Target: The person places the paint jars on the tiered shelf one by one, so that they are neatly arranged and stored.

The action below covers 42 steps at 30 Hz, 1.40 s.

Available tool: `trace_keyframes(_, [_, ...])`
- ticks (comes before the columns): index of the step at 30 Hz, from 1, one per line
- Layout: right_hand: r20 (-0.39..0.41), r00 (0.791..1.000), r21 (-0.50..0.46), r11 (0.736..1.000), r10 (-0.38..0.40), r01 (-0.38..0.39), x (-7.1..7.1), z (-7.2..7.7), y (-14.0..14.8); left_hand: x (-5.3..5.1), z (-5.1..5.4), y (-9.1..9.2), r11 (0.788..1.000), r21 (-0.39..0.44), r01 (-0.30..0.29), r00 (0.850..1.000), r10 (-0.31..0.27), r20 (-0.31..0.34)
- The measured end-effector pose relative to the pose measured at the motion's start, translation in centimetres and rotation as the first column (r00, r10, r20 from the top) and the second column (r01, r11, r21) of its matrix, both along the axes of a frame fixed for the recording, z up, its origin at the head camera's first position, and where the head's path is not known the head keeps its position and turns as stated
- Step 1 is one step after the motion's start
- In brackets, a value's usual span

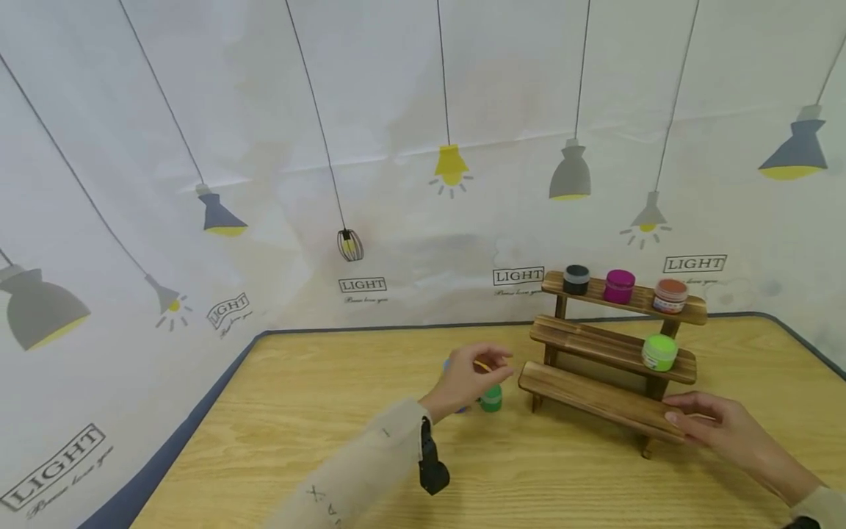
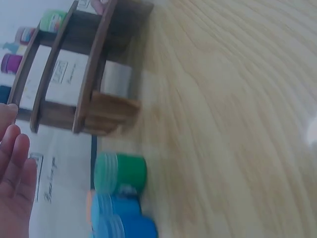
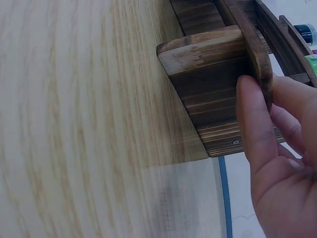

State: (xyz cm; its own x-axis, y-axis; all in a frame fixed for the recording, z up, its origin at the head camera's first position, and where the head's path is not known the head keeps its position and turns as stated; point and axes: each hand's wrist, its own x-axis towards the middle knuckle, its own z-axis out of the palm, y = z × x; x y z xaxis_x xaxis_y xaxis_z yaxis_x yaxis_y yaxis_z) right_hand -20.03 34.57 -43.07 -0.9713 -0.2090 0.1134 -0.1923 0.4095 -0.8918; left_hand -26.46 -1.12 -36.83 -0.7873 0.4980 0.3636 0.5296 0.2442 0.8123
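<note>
A three-tier wooden display rack [image 1: 595, 393] stands on the right of the table. My right hand [image 1: 730, 433] pinches the right end of its lowest step; in the right wrist view the thumb [image 3: 255, 119] lies against the underside. My left hand [image 1: 472, 378] hovers off the rack's left end, fingers loosely bent, holding nothing. On the top step sit a black jar [image 1: 576, 280], a magenta jar [image 1: 619, 286] and a reddish-orange jar [image 1: 670, 295]. A light green jar [image 1: 659, 353] sits at the middle step's right end. Near my left hand, a green jar [image 2: 121, 173] stands beside blue jars [image 2: 129, 227].
An orange-coloured thing [image 2: 89, 206] shows partly behind the blue jars in the left wrist view. The wood-grain table [image 1: 317, 389] ends at a dark blue border along a backdrop [image 1: 396, 220] printed with lamps.
</note>
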Motion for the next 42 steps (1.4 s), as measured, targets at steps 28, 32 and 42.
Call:
trace_keyframes(28, [-0.024, 0.999, -0.023, 0.999, 0.033, -0.034, 0.2, 0.0, 0.1, -1.4, -6.5, -6.7, 0.975, -0.109, -0.196, 0.961, 0.213, 0.177])
trace_keyframes(32, [-0.016, 0.999, -0.03, 0.999, 0.039, -0.039, 0.2, -0.1, 0.1, -1.4, -6.9, -6.6, 0.974, -0.119, -0.193, 0.953, 0.215, 0.214])
trace_keyframes(42, [-0.014, 1.0, -0.018, 1.0, 0.022, -0.022, 0.1, 0.0, 0.1, -1.4, -7.2, -6.3, 0.969, -0.14, -0.203, 0.944, 0.232, 0.233])
